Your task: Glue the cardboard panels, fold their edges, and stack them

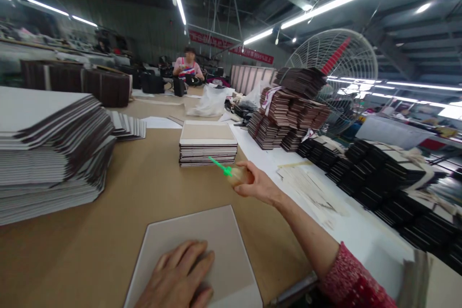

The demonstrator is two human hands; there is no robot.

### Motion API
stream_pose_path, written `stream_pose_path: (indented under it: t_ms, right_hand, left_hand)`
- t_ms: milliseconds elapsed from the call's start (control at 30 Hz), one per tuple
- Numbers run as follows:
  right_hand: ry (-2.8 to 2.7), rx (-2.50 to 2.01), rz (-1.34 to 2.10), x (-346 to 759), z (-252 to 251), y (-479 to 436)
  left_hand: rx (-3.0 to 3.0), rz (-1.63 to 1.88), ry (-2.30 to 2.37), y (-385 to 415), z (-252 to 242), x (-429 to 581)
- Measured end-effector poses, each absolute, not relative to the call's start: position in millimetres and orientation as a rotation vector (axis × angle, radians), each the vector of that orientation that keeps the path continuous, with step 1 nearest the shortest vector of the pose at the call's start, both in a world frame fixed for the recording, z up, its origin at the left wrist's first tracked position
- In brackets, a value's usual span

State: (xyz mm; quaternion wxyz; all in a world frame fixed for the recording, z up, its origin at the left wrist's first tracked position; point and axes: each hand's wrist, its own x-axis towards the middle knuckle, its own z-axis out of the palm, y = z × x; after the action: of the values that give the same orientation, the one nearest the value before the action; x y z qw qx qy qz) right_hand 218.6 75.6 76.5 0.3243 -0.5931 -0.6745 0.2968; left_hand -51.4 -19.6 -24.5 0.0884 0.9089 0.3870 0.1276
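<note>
Flat on a pale grey-beige panel rests my left hand, its fingers stretched out across the surface. The panel lies on the brown table top in front of me. My right hand is wrapped round a squeeze bottle with a thin green nozzle, held tilted above the table with the nozzle pointing up and left. Beyond the bottle stands a neat stack of panels with light tops and dark edges. The bottle's contents look yellowish; its far end is hidden in my palm.
A tall pile of white-and-dark panels stands on the left. Bundled brown pieces and black stacks line the right side, near a large fan. Thin off-white strips lie on the white surface. Another person sits at the far end.
</note>
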Motion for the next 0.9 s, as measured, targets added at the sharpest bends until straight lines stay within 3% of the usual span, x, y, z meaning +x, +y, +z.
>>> stream_pose_path:
  t_ms: [333, 633, 900]
  right_hand:
    - [-1.932, -1.342, 1.086, 171, 67, 60]
    - [-2.202, -0.997, 0.700, 127, 54, 67]
    - [-2.311, -0.869, 0.628, 111, 55, 75]
  left_hand:
    - [2.483, 0.458, 1.184, -35, 20, -49]
    - [2.485, 0.481, 1.177, -36, 18, -49]
    - [2.485, 0.468, 1.190, -32, 20, -51]
